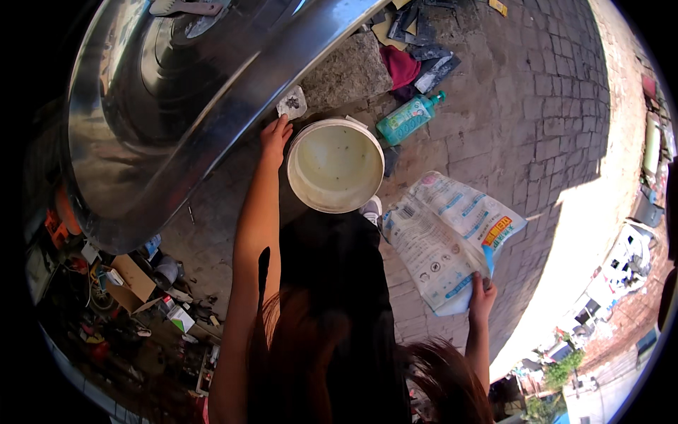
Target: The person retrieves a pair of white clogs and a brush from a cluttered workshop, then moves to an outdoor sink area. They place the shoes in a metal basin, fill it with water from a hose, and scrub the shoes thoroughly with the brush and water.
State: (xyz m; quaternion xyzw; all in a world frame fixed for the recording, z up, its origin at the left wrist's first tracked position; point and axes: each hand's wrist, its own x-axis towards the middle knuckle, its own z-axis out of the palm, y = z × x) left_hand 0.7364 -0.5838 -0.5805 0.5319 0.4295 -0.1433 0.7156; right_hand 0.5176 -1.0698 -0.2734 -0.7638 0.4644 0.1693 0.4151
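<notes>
Head view: the biggest thing by far is the shiny metal vessel (pixel 263 76), curving away beyond and to the left of my left fingers. Next comes the printed plastic bag (pixel 445 233), fanned out ahead of my right fingers — my right hand (pixel 483 294) pinches its near edge between thumb and fingers, so that much is done: I have hold of it. Its mouth does not show plainly, so I cannot tell whether anything is out of it. The white bucket (pixel 302 185) stands upright just right of my left fingers; its inside is pale with dark specks, and how much liquid it holds, if any, I cannot tell. The green pump bottle (pixel 406 121) is farther right of those fingers, neither hand on it. Smallest is the off-white pad (pixel 297 99), right at the tips of my left hand (pixel 274 143) — its fingers lie close together and seem to touch the near edge, though I cannot tell whether they pinch it. I judge this partway along: bag gripped, pad reached, bag not yet put down.
</notes>
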